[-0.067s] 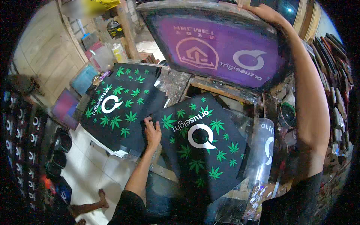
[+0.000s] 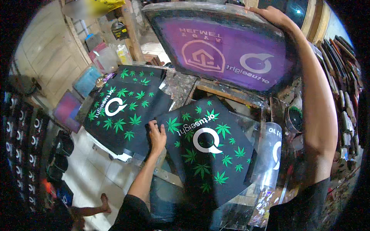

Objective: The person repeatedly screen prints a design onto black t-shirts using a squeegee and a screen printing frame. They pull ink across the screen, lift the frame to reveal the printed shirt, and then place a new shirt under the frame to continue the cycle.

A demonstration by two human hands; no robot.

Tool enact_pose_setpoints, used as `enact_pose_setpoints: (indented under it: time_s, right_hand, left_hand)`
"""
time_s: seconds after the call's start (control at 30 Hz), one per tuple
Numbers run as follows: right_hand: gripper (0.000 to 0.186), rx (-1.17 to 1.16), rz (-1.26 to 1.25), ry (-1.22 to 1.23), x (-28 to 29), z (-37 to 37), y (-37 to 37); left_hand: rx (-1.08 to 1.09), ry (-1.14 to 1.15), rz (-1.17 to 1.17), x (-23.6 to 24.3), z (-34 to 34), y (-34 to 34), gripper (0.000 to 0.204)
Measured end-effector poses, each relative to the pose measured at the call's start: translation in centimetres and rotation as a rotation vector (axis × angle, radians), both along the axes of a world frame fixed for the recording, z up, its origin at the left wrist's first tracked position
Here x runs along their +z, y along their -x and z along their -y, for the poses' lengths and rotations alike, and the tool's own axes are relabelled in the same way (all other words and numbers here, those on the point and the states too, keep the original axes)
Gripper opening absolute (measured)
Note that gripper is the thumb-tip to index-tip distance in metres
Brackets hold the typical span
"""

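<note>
At the far right, my right hand (image 2: 274, 17) grips the upper edge of a raised screen-printing frame (image 2: 235, 48) with purple mesh and pale emblems. The frame leans back, apart from the cloth below. My left hand (image 2: 157, 138) rests where two black cloth pieces meet, its bent fingers on the edge of the left one and its thumb slightly apart. The left cloth (image 2: 133, 109) and the right cloth (image 2: 210, 163) lie flat, both printed with green leaves and a white ring logo. What lies under my left fingertips is hidden.
A clear sheet (image 2: 267, 154) with a white logo curls beside the right cloth. A dark bowl (image 2: 295, 117) stands behind it. Containers (image 2: 106, 59) crowd the back left. Stacked frames or boards (image 2: 343, 88) line the right. A person's bare foot (image 2: 105, 203) is on the tiled floor (image 2: 90, 169).
</note>
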State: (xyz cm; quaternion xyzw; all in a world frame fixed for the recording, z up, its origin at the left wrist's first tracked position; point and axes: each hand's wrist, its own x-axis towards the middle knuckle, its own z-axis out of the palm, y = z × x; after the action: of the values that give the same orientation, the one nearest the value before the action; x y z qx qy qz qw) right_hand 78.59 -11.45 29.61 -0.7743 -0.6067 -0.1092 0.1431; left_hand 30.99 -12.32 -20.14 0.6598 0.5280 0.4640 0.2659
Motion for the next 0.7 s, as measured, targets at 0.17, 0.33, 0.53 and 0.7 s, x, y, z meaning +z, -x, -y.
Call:
enact_pose_setpoints:
  time_s: [0.17,0.33,0.53,0.7]
  right_hand:
    - [0.098,-0.093,0.028,-0.076,-1.0,0.4,-0.6]
    - [0.042,0.069,0.321,0.025,-1.2,1.7,1.0]
    - [0.093,-0.007,0.124,-0.087,-1.5,3.5,2.6]
    - [0.093,-0.101,0.136,-0.037,-1.3,3.4,3.9]
  left_hand:
    - [0.050,-0.119,-0.068,-1.3,0.1,-0.3,0.035]
    - [-0.016,-0.059,-0.114,-0.9,-0.7,-0.3,0.034]
    - [0.015,-0.577,-0.371,4.6,3.2,-1.2,0.021]
    - [-0.120,-0.160,0.197,10.2,5.2,-6.3,0.032]
